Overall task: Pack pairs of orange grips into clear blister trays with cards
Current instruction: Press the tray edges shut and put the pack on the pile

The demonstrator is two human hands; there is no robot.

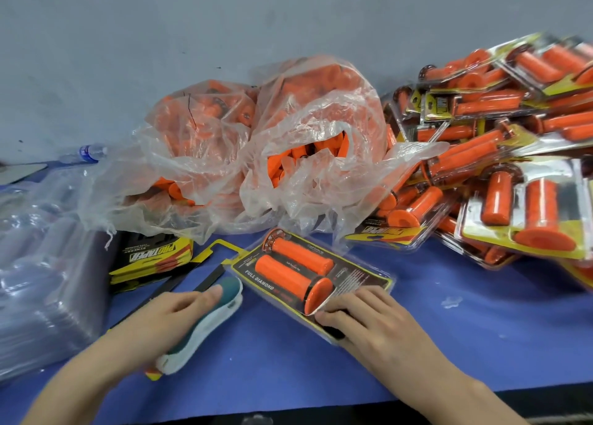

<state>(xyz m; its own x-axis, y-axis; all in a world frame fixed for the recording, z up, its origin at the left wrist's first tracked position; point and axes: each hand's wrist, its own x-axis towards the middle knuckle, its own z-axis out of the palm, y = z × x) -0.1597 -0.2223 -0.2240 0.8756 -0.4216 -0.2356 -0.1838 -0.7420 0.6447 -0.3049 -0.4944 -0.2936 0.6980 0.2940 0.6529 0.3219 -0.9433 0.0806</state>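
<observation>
Orange grips [295,272] fill our tray [369,278]; left hand [173,315] grips the stapler [208,322], right hand [375,322] presses it flat; centre bags [288,155] await.

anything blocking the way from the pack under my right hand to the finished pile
Nothing visible: open blue table lies between the pack and the finished pile. The right hand rests on its near end.
</observation>
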